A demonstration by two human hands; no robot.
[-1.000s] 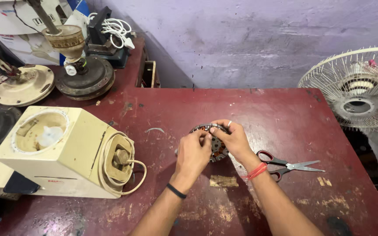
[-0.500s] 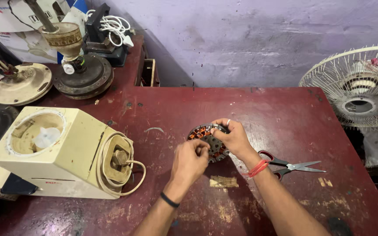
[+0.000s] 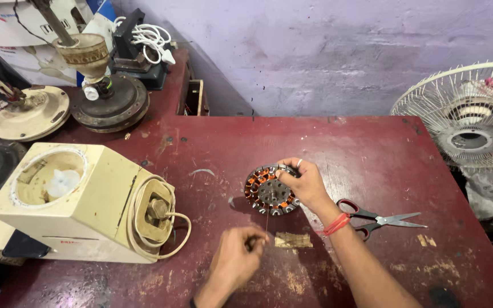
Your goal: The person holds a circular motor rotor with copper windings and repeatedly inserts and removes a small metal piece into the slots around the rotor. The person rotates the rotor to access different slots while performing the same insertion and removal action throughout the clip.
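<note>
1. Now the stator (image 3: 270, 190), a round metal ring with copper-orange windings, lies flat on the red counter (image 3: 360, 148), near its middle.
2. The right hand (image 3: 306, 183) rests on the stator's right edge, fingers curled over the rim and closed on it; a red band sits on that wrist.
3. The left hand (image 3: 239, 251) is nearer the person, below the stator and apart from it, with fingertips pinched together.
4. A thin wire (image 3: 267, 219) runs roughly straight from the stator's lower edge down to the pinched left fingers; it is taut as far as can be seen.
5. The two hands are apart, the left lower and slightly left of the right.
6. Scissors (image 3: 380, 218) with red-and-black handles lie on the counter just right of the right wrist, blades pointing right.
7. A small tan scrap (image 3: 293, 240) lies on the counter between the left hand and the right forearm.
8. A cream appliance body (image 3: 81, 208) lies on its side at the counter's left, a cord wound around its end.
9. A table fan (image 3: 472, 117) with a white wire guard stands off the counter's right edge.
10. Ceiling-fan motors (image 3: 109, 102) and a white coiled cord (image 3: 146, 37) sit on the surface at upper left, against the purple wall.
</note>
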